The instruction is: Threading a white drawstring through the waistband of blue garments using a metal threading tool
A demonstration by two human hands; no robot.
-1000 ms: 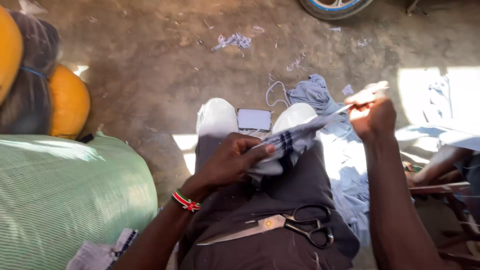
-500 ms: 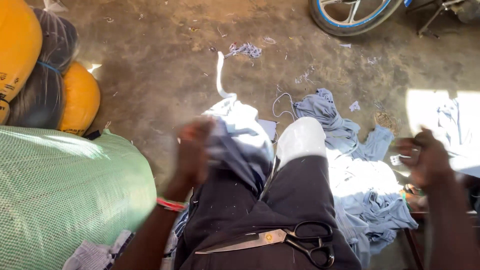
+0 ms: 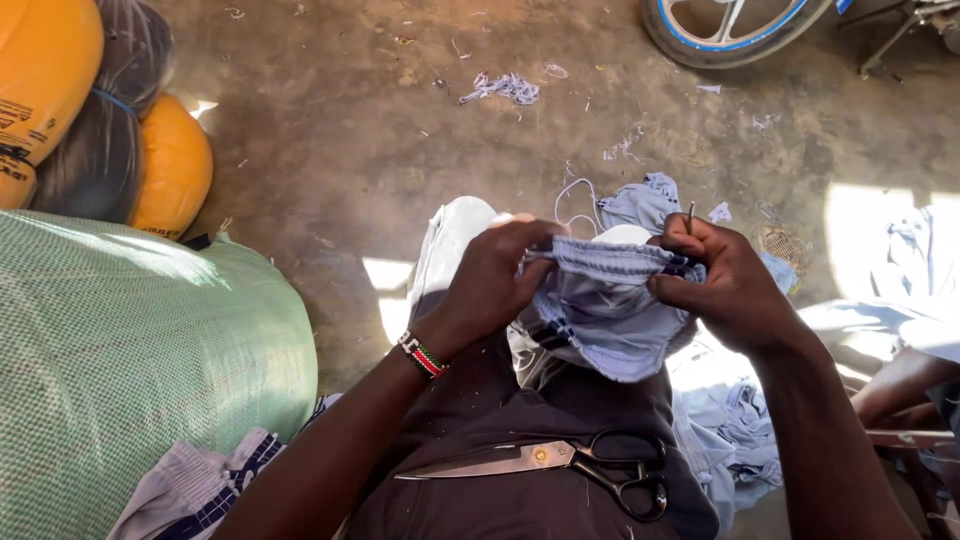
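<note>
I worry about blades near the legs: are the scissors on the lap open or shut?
Shut: the scissors lie flat on the lap, blades together as one point, untouched by either hand.

wheel (image 3: 735,30) cut off, small tool (image 3: 690,215) unclear

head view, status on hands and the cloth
Left hand and right hand both grip blue cloth, stretched between them above lap. Scissors lie on lap, untouched. Nothing in the way.

Most of the scene lay in soft, even shade, and the picture was sharp, with no motion blur. Hard sunlight fell in patches on the dusty brown dirt floor (image 3: 330,150), glaring white at the far right and between the knees. The edges bowed slightly.
</note>
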